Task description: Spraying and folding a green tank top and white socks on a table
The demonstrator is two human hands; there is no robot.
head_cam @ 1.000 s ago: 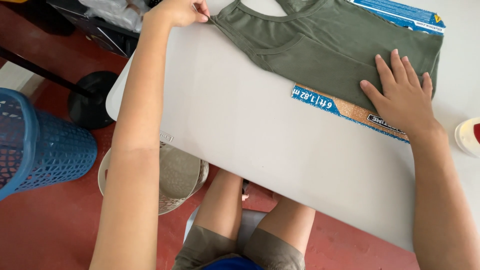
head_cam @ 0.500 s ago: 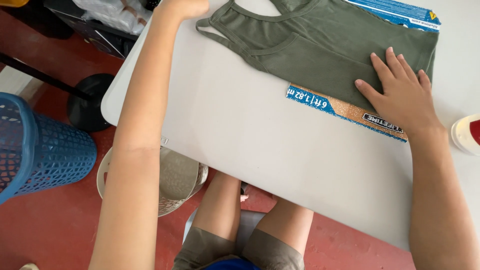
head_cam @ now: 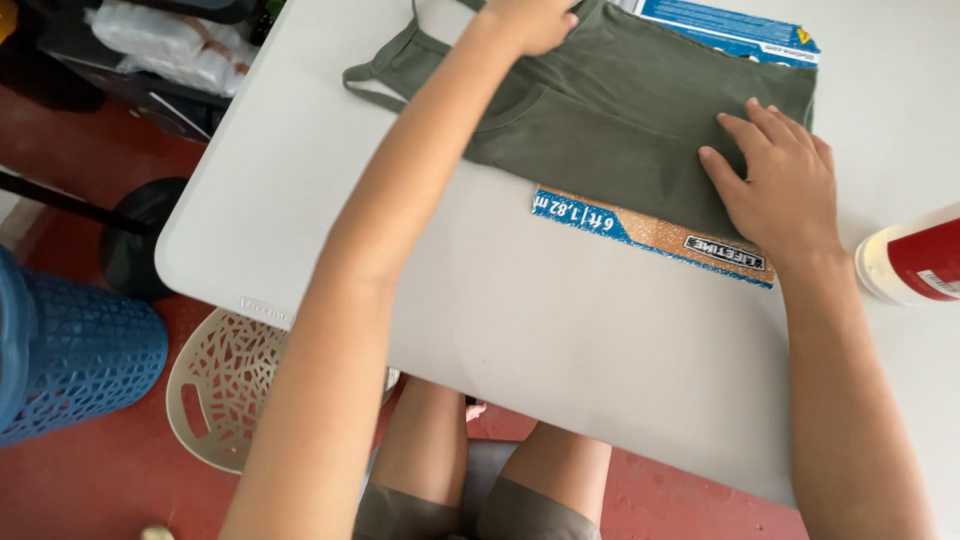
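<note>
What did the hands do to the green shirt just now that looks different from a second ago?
The left hand carried the strap end of the green tank top across to the right, folding that side over the middle. It keeps hold of the cloth. The right hand stayed flat on the top's lower edge, and the printed cardboard sheet stayed underneath on the white table.
</note>
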